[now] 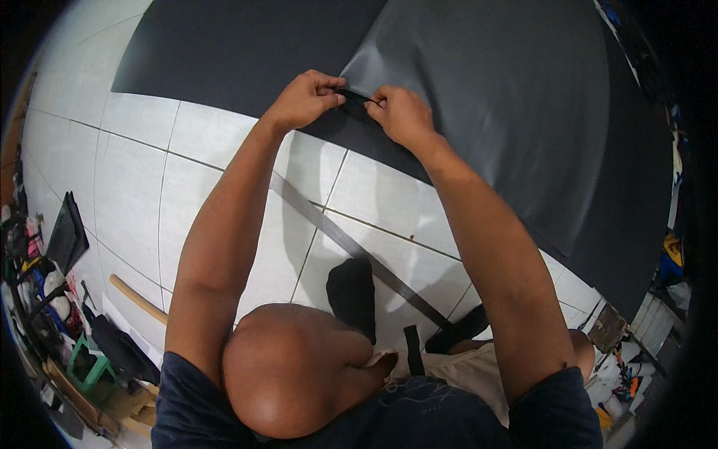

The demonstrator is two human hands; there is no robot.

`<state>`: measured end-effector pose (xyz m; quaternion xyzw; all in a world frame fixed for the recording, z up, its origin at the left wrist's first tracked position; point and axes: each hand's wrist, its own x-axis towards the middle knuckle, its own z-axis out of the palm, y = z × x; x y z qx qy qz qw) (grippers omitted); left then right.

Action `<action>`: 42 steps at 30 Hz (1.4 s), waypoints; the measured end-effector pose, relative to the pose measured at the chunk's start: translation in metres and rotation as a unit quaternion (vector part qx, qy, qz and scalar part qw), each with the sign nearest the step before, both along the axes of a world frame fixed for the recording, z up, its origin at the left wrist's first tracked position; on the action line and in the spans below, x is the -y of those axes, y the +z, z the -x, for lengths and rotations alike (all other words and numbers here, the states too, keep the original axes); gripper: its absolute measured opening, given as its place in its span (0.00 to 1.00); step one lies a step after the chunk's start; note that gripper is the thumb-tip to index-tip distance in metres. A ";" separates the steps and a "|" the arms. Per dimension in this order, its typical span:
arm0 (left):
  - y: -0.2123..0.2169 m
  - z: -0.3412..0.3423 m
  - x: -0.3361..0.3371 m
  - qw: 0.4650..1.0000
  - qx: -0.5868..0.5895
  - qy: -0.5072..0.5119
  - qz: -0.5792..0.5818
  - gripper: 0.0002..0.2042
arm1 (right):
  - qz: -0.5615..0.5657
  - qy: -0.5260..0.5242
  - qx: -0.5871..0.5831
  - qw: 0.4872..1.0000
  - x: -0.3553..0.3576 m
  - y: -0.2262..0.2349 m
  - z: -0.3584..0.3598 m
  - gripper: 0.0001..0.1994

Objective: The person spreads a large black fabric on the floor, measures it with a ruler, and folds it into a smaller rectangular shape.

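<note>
Two hands point(303, 99) point(402, 114), one black sheet point(486, 105)

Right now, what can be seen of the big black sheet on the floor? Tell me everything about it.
The black sheet is large, thin and matte with a faint sheen, like vinyl or leatherette. It lies flat on the white tiled floor, filling the upper and right of the view. One part overlaps another along a diagonal edge. At its near edge the left hand and right hand pinch a small fold between them.

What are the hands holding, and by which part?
Both the left hand and right hand pinch the near edge of the black sheet lying on the tiled floor.
</note>
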<state>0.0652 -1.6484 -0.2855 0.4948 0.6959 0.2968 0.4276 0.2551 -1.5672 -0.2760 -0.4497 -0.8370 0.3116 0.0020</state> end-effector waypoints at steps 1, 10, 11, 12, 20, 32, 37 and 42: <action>-0.004 0.002 0.000 1.000 0.003 -0.001 0.001 0.20 | 0.007 0.002 -0.006 1.000 -0.001 -0.003 -0.001 0.11; -0.007 0.001 0.001 1.000 0.013 0.017 -0.004 0.21 | 0.046 0.023 -0.023 0.998 -0.007 -0.007 -0.006 0.16; -0.008 0.004 0.002 1.000 0.016 0.018 -0.002 0.21 | 0.053 0.025 -0.022 0.998 -0.006 -0.006 -0.005 0.16; -0.009 0.006 0.003 1.000 0.019 0.019 -0.001 0.21 | 0.060 0.025 -0.021 0.998 -0.005 -0.005 -0.003 0.16; 0.013 -0.028 -0.016 0.913 -0.323 -0.191 -0.162 0.16 | -0.064 0.059 -0.074 0.994 -0.002 -0.014 -0.016 0.13; 0.027 -0.066 -0.013 0.830 -0.399 -0.277 -0.274 0.22 | -0.063 0.225 0.152 0.960 -0.023 0.125 -0.299 0.15; 0.016 -0.095 -0.017 0.802 -0.401 -0.338 -0.285 0.25 | -0.134 -0.225 0.240 0.935 -0.014 0.165 -0.482 0.14; 0.021 -0.103 -0.027 0.810 -0.388 -0.378 -0.225 0.20 | -0.073 -0.420 0.210 0.880 0.044 0.088 -0.628 0.15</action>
